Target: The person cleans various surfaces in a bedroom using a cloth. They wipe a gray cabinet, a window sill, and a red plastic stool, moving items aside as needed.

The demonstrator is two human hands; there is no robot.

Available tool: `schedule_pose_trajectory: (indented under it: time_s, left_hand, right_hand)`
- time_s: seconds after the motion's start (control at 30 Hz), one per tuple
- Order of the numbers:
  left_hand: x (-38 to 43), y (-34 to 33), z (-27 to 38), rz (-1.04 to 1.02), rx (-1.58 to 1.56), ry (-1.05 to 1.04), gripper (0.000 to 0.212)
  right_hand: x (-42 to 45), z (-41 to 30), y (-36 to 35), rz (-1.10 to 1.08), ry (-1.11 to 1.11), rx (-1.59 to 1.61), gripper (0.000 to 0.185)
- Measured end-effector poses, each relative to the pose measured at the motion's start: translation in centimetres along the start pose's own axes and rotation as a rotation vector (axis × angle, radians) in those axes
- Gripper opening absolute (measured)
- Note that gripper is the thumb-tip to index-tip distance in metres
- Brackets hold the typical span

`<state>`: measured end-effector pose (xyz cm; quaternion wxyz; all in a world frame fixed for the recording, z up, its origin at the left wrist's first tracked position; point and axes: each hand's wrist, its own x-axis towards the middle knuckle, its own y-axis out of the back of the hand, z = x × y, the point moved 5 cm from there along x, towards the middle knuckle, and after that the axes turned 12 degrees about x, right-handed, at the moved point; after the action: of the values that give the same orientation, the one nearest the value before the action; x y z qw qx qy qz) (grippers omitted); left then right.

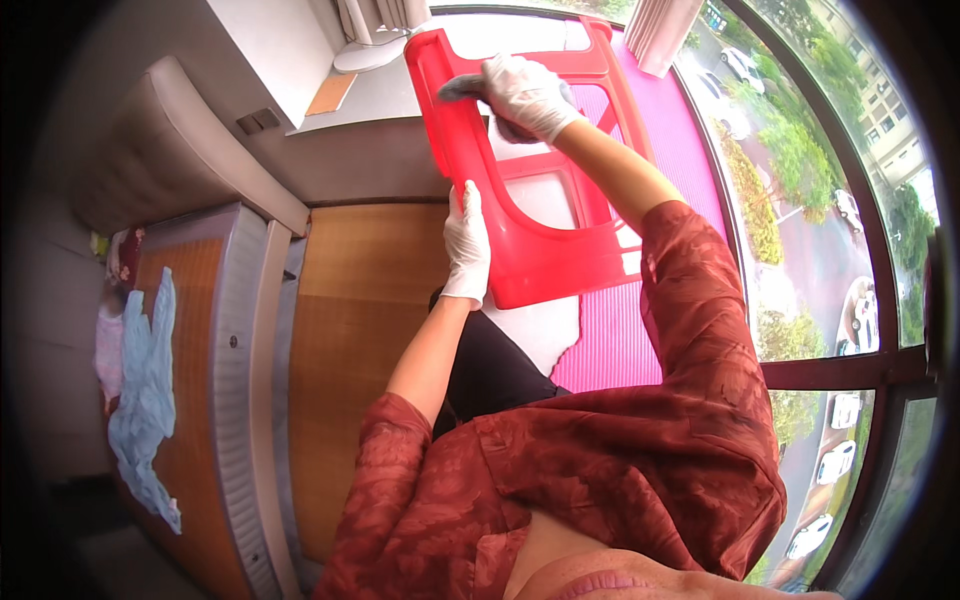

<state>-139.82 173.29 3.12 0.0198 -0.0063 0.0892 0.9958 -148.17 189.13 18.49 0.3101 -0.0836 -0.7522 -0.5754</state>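
Note:
A red plastic stool (525,270) is tipped on its side in front of me, its open frame turned towards me. My left hand (469,247), in a white glove, grips the near left edge of the stool. Also gloved in white, my right hand (525,94) clutches a grey cloth (517,129) near the stool's far end. Part of that cloth sticks out to the left of the fingers, against the red plastic, and looks blurred. Whether it presses on the surface there I cannot tell.
A pink ribbed mat (619,337) lies along the windowsill, beside a large window (795,187). To the left stands a bed with a padded headboard (187,142) and light blue clothing (146,405) on it. A white round base (371,54) and an orange-brown flat item (332,94) rest on the ledge.

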Motion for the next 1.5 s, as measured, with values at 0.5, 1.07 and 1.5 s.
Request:
schedule_pose_trajectory:
  time_s: [0.5, 1.07, 1.5]
  left_hand:
    - [0.5, -0.2, 0.3, -0.005, -0.001, -0.042, 0.066]
    - [2.1, 0.6, -3.8, -0.009, -0.262, -0.011, 0.066]
    - [1.8, 0.5, -1.5, -0.158, -0.244, 0.056, 0.067]
  right_hand:
    - [-4.0, 3.8, 3.8, -0.037, 0.051, -0.074, 0.024]
    - [-8.5, 13.4, 10.3, 0.155, -0.626, 0.275, 0.029]
    - [-34.8, 5.6, 4.8, 0.265, -1.053, 1.269, 0.037]
